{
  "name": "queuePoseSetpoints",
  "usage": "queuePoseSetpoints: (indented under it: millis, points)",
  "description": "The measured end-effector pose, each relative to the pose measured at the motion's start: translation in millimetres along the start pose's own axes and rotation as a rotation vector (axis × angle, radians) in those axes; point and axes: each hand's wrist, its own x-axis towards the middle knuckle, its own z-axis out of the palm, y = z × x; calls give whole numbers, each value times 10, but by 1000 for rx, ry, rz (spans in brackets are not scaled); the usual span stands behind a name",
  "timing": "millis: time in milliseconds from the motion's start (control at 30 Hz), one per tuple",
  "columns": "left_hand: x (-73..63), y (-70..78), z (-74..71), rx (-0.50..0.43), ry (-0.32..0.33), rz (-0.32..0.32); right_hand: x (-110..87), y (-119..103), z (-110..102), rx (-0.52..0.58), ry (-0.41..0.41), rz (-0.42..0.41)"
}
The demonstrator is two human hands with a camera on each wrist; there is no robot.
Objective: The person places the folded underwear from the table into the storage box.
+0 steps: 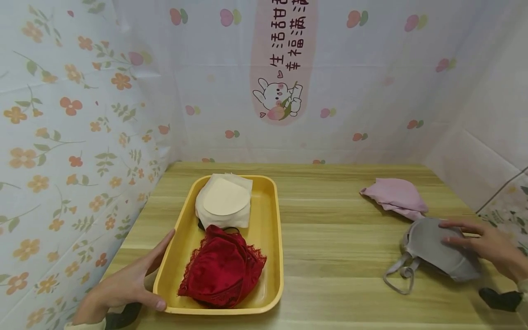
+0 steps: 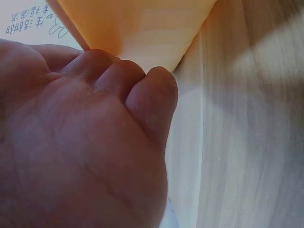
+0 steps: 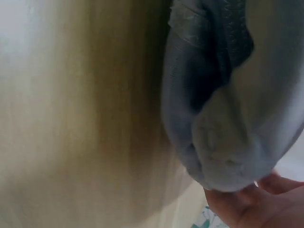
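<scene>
Left hand [image 1: 123,286] on tray [image 1: 272,256], right hand [image 1: 482,243] atop grey bra [image 1: 433,250]

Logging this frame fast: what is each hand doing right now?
Left hand: grips the yellow tray at its near left corner.
Right hand: open, fingers resting on the grey bra.

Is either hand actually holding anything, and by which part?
The left hand grips the yellow tray at its near left corner, thumb on the rim. The right hand rests with straight fingers on the grey bra, atop its cup, not gripping.
</scene>
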Motion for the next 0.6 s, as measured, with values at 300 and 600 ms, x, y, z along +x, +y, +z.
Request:
queuePoseSetpoints:
  millis: [300, 600]
  points:
    - [-12, -36, 12, 28, 4, 26, 8, 55, 68, 32, -80, 85]
    - [-17, 35, 11, 5, 11, 5, 41, 21, 68, 93, -162, 147]
